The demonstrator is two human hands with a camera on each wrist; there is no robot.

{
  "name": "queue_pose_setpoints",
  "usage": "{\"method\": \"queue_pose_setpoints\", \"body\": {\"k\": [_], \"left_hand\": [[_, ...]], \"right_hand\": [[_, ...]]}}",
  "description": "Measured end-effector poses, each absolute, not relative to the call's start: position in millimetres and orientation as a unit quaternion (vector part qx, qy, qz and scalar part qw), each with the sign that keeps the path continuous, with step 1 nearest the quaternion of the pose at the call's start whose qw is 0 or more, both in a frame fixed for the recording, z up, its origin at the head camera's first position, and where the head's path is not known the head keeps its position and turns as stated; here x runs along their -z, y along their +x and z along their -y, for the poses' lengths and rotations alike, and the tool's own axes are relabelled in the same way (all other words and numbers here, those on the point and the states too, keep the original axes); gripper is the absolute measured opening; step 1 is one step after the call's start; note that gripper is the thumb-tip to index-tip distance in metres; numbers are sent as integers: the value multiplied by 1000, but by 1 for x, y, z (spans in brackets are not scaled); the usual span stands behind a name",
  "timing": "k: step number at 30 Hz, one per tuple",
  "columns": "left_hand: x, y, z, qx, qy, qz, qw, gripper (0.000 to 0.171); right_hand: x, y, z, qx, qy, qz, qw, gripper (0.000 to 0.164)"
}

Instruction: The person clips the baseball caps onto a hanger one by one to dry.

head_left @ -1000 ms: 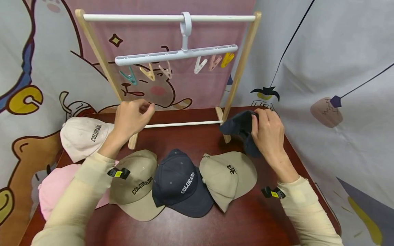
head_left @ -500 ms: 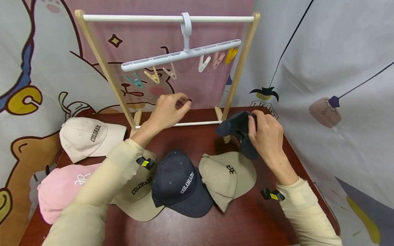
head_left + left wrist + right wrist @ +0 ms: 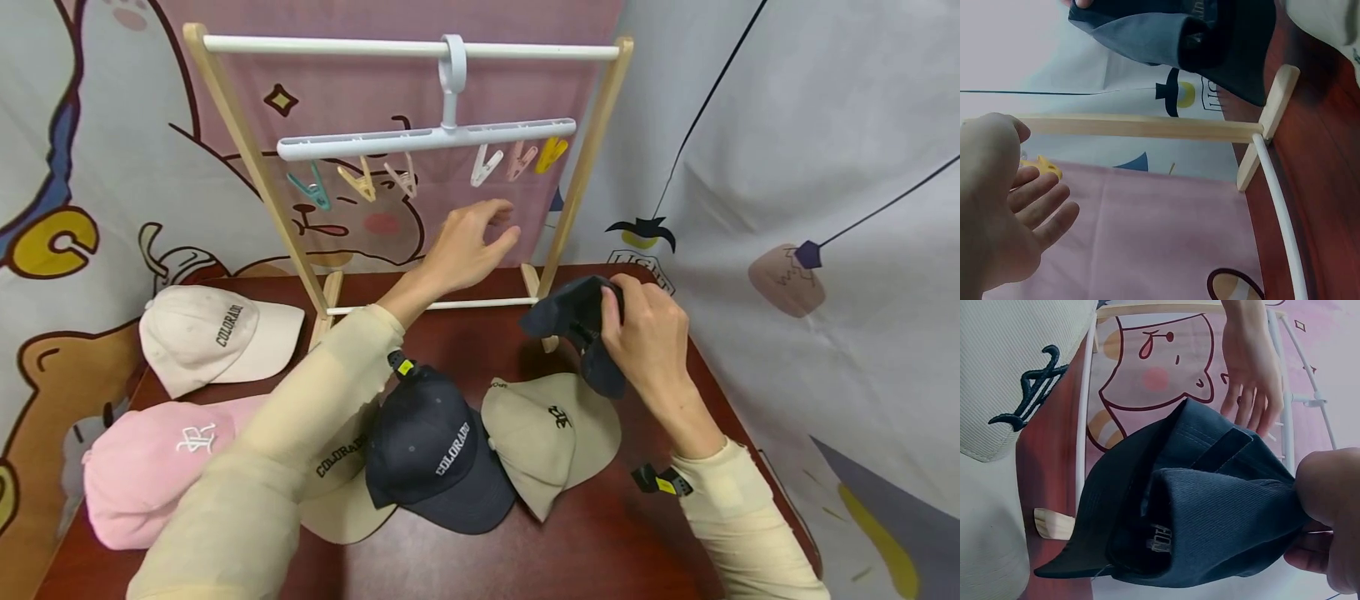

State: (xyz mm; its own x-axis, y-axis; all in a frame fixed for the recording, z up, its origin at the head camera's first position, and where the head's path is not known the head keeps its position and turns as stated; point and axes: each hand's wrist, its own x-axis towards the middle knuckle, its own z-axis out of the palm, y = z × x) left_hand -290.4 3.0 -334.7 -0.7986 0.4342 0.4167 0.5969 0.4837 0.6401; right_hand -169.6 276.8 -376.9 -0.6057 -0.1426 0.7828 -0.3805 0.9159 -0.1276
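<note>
A dark navy cap (image 3: 577, 312) hangs from my right hand (image 3: 648, 329), which pinches it by its edge near the right post of the rack. The right wrist view shows the cap (image 3: 1222, 512) with its inside partly visible, gripped between thumb and fingers. My left hand (image 3: 468, 246) is in the air below the hanger (image 3: 427, 137), holding nothing, its fingers loosely bent and apart from the clips. Several clothespins hang from the hanger: a white clothespin (image 3: 486, 165), a pink clothespin (image 3: 521, 160) and a yellow clothespin (image 3: 551, 155) are nearest that hand.
The wooden rack (image 3: 581, 167) stands at the back of the dark red table (image 3: 420, 575). Lying on it are a cream cap (image 3: 217, 333), a pink cap (image 3: 150, 467), a khaki cap (image 3: 345, 500), a navy Colorado cap (image 3: 442, 450) and a beige cap (image 3: 555, 433).
My left hand has moved right and slightly up, from the rack's left part to below its right clothespins. The hanger has swung. My right hand still holds the cap, nearly in place.
</note>
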Motion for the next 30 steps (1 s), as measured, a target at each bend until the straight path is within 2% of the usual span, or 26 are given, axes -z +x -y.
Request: {"method": "queue_pose_setpoints", "body": {"k": [22,30], "left_hand": [[324,-320,-61,420,-302,855,31,79],[311,-322,-79,449,-238,861,1,91]], "right_hand": [[374,-168,-276,-145,150,886,414,22],[375,-166,-273,-147,151,882,421,20]]}}
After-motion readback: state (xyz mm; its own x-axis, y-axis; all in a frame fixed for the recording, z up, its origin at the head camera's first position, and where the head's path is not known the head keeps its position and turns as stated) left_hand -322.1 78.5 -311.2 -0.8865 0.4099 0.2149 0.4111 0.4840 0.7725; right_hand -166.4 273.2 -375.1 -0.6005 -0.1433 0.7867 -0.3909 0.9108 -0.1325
